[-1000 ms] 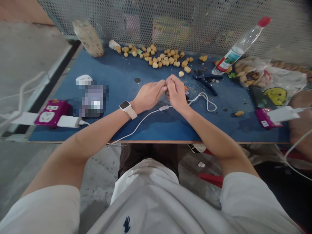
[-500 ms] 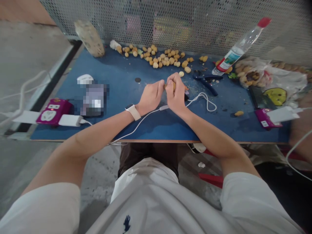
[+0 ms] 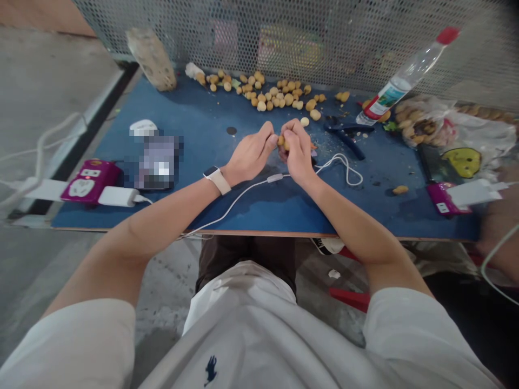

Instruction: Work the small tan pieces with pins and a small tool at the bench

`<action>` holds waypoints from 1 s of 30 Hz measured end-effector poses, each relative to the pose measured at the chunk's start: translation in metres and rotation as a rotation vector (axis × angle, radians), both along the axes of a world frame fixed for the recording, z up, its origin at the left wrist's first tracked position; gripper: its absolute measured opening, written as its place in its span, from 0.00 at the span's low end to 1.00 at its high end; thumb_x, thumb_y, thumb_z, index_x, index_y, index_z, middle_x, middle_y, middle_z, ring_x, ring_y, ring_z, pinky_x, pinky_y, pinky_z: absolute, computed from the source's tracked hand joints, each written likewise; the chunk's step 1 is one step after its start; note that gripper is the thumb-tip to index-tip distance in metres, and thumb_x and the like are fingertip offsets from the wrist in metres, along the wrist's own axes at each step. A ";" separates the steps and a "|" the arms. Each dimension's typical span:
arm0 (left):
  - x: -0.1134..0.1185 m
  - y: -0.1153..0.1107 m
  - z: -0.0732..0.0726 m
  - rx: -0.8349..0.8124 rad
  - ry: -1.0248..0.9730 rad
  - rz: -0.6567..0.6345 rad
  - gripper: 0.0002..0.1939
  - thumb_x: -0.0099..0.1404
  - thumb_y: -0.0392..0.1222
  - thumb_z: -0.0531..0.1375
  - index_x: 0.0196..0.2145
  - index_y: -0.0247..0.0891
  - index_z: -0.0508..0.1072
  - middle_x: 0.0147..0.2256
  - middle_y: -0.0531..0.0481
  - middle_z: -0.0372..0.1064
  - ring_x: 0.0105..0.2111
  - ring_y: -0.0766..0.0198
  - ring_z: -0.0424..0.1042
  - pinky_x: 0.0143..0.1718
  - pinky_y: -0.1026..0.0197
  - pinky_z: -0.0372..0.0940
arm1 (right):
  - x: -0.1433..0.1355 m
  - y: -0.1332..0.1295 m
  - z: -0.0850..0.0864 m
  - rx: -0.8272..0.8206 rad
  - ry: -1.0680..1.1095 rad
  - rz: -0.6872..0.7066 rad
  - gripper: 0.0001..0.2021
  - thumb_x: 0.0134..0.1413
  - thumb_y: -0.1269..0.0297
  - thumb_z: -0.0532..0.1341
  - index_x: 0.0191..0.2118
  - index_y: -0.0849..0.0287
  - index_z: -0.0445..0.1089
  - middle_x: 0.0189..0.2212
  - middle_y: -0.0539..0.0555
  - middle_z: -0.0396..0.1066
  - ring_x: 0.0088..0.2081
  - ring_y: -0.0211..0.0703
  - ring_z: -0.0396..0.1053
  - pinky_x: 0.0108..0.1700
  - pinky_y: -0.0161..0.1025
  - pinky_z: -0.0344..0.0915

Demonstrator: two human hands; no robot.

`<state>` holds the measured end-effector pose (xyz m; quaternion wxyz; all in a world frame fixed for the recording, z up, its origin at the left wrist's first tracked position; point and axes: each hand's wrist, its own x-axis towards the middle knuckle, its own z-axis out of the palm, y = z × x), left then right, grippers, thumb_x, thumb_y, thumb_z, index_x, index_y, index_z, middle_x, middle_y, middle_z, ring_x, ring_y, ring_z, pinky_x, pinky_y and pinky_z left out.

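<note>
A small tan gourd (image 3: 286, 145) with two bulges is in my right hand (image 3: 299, 151), whose fingers are curled round it. My left hand (image 3: 252, 153) is closed, thumb pressed against the fingers, just left of the gourd's end. Whatever it may pinch is hidden, and I cannot tell if it touches the gourd. A watch with a pale strap (image 3: 219, 179) is on my left wrist. Beyond my hands several small gourds (image 3: 275, 100) lie in a row along the mesh. Blue-handled pliers (image 3: 348, 135) rest right of my right hand.
A white cable (image 3: 239, 202) runs under my hands across the blue table (image 3: 194, 124). A phone (image 3: 160, 162) and purple power socket (image 3: 91, 181) are left. A red-capped bottle (image 3: 385, 97), plastic bags (image 3: 466, 138) and a second purple socket (image 3: 441, 200) stand right. A mesh panel (image 3: 227, 32) borders the back.
My hands have moved slightly apart, and more of the gourd shows in my right hand. The whole view has shifted a little.
</note>
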<state>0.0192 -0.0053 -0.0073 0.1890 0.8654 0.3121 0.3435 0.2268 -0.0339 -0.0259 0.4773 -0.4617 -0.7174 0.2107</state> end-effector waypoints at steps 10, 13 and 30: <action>-0.029 0.033 0.008 0.030 0.498 0.243 0.19 0.96 0.47 0.54 0.72 0.38 0.75 0.66 0.29 0.83 0.60 0.41 0.89 0.63 0.48 0.77 | -0.001 -0.011 0.033 -0.541 0.812 0.270 0.31 0.69 0.25 0.74 0.39 0.44 0.61 0.25 0.44 0.55 0.26 0.45 0.50 0.23 0.41 0.50; -0.030 0.036 0.003 0.030 0.601 0.241 0.20 0.95 0.48 0.56 0.73 0.37 0.75 0.70 0.27 0.79 0.62 0.38 0.88 0.65 0.47 0.77 | 0.000 -0.009 0.038 -0.611 0.818 0.257 0.31 0.72 0.26 0.71 0.36 0.44 0.60 0.24 0.44 0.53 0.25 0.45 0.49 0.23 0.41 0.49; -0.030 0.033 0.005 0.024 0.632 0.200 0.19 0.94 0.46 0.58 0.72 0.36 0.78 0.69 0.28 0.76 0.61 0.39 0.87 0.67 0.44 0.78 | 0.002 -0.007 0.042 -0.639 0.878 0.232 0.29 0.80 0.35 0.71 0.34 0.46 0.61 0.24 0.45 0.58 0.24 0.43 0.53 0.23 0.40 0.50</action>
